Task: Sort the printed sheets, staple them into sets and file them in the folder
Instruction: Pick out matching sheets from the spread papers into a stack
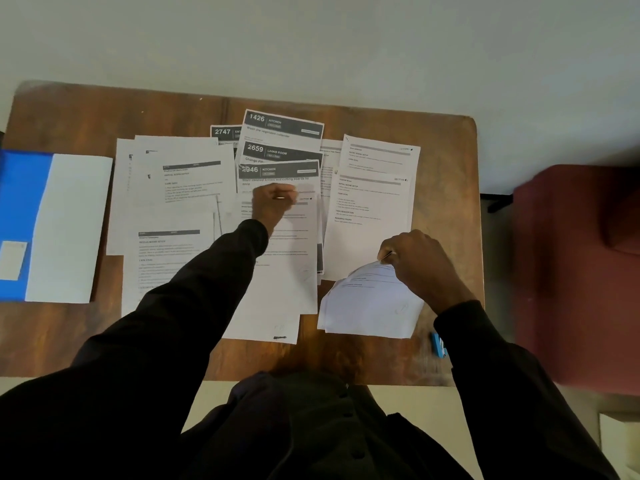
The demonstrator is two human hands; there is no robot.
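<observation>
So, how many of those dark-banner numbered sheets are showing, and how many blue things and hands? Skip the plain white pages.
Dark-banner numbered sheets: 4 (1426, 2747, 2659, one ending 946)
Blue things: 2 (folder, small blue object)
Hands: 2 (left hand; right hand, pinching a curled sheet)
Total: 8

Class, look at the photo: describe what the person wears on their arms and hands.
Both arms wear long black fabric sleeves, the left sleeve and right sleeve reaching the wrists. The left hand and right hand are bare, without gloves. A thin pale ring shows on a left finger. No watch is visible.
</observation>
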